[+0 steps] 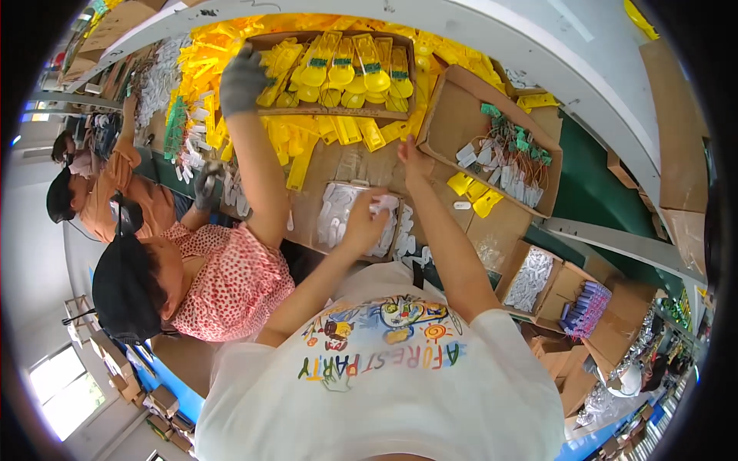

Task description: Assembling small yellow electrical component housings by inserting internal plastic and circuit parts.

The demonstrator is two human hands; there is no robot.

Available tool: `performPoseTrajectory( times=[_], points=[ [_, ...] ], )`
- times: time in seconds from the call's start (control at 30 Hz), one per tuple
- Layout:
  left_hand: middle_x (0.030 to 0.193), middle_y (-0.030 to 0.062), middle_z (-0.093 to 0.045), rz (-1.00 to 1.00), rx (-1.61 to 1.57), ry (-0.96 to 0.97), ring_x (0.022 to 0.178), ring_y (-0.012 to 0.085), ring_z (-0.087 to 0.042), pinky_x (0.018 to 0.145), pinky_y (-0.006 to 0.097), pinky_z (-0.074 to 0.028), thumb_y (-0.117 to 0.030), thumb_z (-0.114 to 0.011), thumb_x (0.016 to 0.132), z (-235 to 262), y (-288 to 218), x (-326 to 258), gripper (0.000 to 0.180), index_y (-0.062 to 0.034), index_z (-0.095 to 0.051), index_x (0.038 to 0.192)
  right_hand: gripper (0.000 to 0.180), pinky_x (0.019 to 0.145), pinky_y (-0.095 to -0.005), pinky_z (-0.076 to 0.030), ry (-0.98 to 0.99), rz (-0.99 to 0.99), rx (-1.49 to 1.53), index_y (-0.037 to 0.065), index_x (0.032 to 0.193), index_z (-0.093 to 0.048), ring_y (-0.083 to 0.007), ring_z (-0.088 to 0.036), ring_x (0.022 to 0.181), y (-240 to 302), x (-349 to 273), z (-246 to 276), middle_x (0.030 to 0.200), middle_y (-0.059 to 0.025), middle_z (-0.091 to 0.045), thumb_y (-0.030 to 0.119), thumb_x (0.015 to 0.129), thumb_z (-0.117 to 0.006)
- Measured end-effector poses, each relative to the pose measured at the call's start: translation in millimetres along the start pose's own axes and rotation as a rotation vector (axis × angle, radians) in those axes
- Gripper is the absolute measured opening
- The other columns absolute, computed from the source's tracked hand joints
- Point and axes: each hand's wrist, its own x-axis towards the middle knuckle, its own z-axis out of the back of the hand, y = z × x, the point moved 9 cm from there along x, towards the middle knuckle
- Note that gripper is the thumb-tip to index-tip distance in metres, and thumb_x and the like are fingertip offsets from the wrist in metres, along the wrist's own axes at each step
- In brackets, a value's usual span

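**Both my hands are working over the trays of small parts**

My left hand (367, 219) is resting on the shallow tray of white plastic pieces (338, 219) in front of me, and my fingers (382, 206) are curling around one or two of those white pieces; how many I am pinching is hard to make out, because the pieces blur into each other. The tray itself is lying on the brown counter (500, 230), close to my chest.

My right hand (413, 157) is reaching farther out, just beside the near corner of the open cardboard box (461, 115). Those fingers are lying loosely together and pointing away from me, and I cannot tell whether they are holding anything. Inside that box, white connectors with green-tipped wires (511, 150) are piling toward its right side, and a few yellow plastic parts (475, 192) are sitting at its lower edge.

Beyond my hands, a flat carton of yellow handle-shaped parts (342, 69) is standing across the counter, with loose yellow pieces (200, 61) heaping behind and to its left. A co-worker in a red dotted top is stretching a grey-gloved hand (242, 81) up to that carton's left corner; their other gloved hand (206, 184) is half hidden behind their arm.

To my right, smaller cardboard boxes (538, 280) are holding more white parts and a bundle of purple items (588, 307), too small to identify. The fisheye rim is bending and cutting off everything farther out.
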Motion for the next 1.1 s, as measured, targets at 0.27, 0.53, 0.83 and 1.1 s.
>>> performPoseTrajectory(
  times=[0.27,0.53,0.83,1.1],
  points=[
    [0.099,0.0028,-0.063,0.150,-0.124,0.215,0.092,0.0128,-0.059,0.078,0.027,-0.045,-0.003,-0.053,0.081,-26.4,8.6,-36.8,0.027,-0.0060,-0.059,0.107,0.020,0.038,-0.0228,-0.031,0.071,0.036,-0.194,0.004,0.067,-0.055,-0.0102,-0.042,0.041,12.0,-55.6,70.7,0.052,-0.0012,-0.049,0.021,0.078,-0.058],
    [0.116,0.0161,-0.056,0.528,-0.882,0.380,0.104,0.0257,-0.057,0.088,0.037,-0.046,-0.030,-0.051,0.093,-83.4,-12.1,-47.2,0.041,-0.0043,-0.042,0.124,0.020,0.039,-0.0217,-0.026,0.885,-0.801,0.502,0.007,0.074,-0.054,-0.0087,-0.038,0.041,-51.5,-228.4,99.5,0.057,0.0001,-0.047,0.025,0.077,-0.062],
    [0.064,0.0020,-0.044,0.565,-0.991,0.157,0.054,0.0161,-0.046,0.051,0.031,-0.039,-0.041,-0.047,0.090,-46.1,-6.9,-54.0,0.032,-0.0118,-0.046,0.105,0.029,0.068,-0.0400,-0.051,-0.111,1.086,-1.341,0.009,0.105,-0.059,-0.0318,-0.057,0.094,45.5,-86.2,162.6,0.096,-0.0110,-0.061,0.013,0.077,-0.059],
    [0.070,0.0006,-0.043,0.564,-0.589,0.139,0.056,0.0132,-0.046,0.053,0.028,-0.041,-0.044,-0.036,0.095,-55.7,-1.0,-63.2,0.036,-0.0123,-0.040,0.111,0.019,0.062,-0.0347,-0.049,0.310,0.979,-1.429,0.008,0.093,-0.061,-0.0281,-0.058,0.084,59.7,-124.3,130.6,0.087,-0.0091,-0.061,0.009,0.075,-0.060]
  ],
)
